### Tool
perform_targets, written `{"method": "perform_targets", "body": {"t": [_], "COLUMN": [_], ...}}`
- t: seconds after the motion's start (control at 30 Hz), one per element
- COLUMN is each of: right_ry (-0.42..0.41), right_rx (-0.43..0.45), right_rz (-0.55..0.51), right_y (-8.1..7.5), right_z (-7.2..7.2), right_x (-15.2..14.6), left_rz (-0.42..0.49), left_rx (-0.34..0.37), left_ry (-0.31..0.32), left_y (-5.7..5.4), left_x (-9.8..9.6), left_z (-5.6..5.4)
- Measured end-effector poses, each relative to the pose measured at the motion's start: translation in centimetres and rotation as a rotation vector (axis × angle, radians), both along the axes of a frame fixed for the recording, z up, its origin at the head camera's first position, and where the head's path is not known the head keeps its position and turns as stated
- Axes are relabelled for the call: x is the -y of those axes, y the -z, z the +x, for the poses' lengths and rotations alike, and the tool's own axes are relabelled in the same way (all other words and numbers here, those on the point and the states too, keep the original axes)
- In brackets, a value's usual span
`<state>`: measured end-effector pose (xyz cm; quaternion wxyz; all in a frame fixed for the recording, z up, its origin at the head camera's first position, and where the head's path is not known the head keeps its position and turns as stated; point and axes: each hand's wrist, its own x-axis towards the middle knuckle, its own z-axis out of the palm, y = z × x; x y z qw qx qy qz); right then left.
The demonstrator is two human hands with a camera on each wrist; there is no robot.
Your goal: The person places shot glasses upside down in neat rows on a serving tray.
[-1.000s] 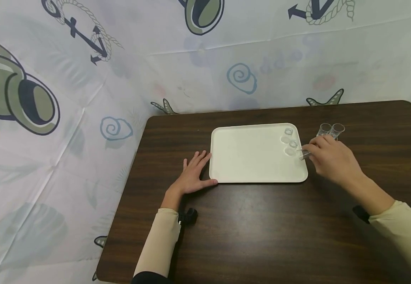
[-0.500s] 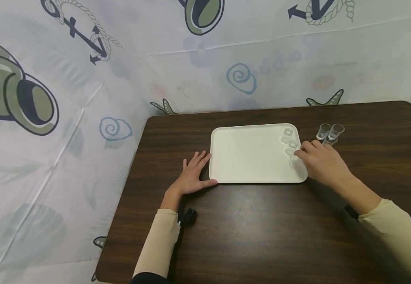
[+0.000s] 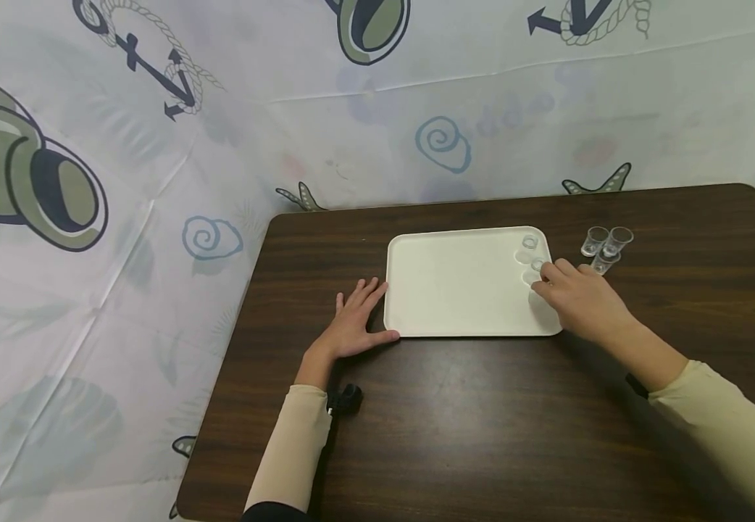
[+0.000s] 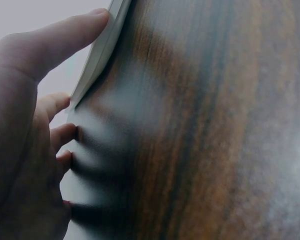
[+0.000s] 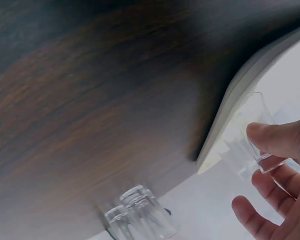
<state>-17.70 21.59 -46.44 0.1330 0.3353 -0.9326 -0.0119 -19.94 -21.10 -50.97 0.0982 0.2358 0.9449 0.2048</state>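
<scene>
My right hand (image 3: 582, 301) pinches a small clear shot glass (image 5: 255, 107) between thumb and fingers, over the right side of the white tray (image 3: 456, 286). In the right wrist view its thick base points toward my fingers and its wider rim toward the tray. Behind the fingertips, two more shot glasses stand rim-down on the tray, a far one (image 3: 530, 243) and a nearer one (image 3: 537, 266), partly covered. My left hand (image 3: 351, 319) lies with fingers spread at the tray's left edge, its thumb (image 4: 75, 37) on the rim at the near corner.
Right of the tray, three shot glasses (image 3: 619, 239) stand rim-up in a tight cluster on the dark wooden table (image 3: 456, 428). A patterned white cloth (image 3: 351, 145) hangs behind the table and along its left side.
My right hand has carried the glass leftward from the tray's right edge onto the tray. The glass has gone from lying tilted to more upright, rim down. The left hand stays put.
</scene>
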Motion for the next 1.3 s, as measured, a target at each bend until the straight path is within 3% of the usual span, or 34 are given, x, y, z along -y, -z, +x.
{"method": "perform_targets", "body": {"t": [0.97,1.3], "right_ry": [-0.071,-0.057], "right_rx": [-0.022,-0.029], "right_rz": [-0.039,-0.069], "right_y": [0.32,0.39], "right_z": [0.34,0.72], "right_x": [0.37,0.34], "left_rz": [0.004,-0.001], "left_rx": [0.001,-0.001], "left_ry": [0.003,0.000], "left_y": [-0.10,-0.10], "left_x": [-0.07,-0.08], "left_z": [0.04,0.07]}}
